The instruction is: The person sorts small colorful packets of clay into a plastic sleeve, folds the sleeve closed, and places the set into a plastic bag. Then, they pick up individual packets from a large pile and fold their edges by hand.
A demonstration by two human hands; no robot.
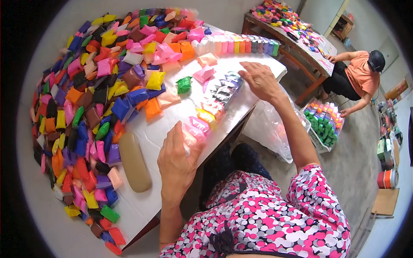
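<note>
Nearest the head camera is a shirt (266,210) dotted in pink, white, grey and black, and beyond it both bare hands are over a white table (158,133). The left hand (177,159) has its fingers straight and close together at the near end of a slanting row of small packets (214,108) (peach, pink, yellow, orange, then silvery and dark ones). The right hand (260,81) reaches to the far end, fingers extended, not curled; whether its fingertips press the last packet, I cannot tell. A loose green packet (184,85) lies near the row, a tan case (134,162) beside the big multicoloured heap (92,116).
</note>
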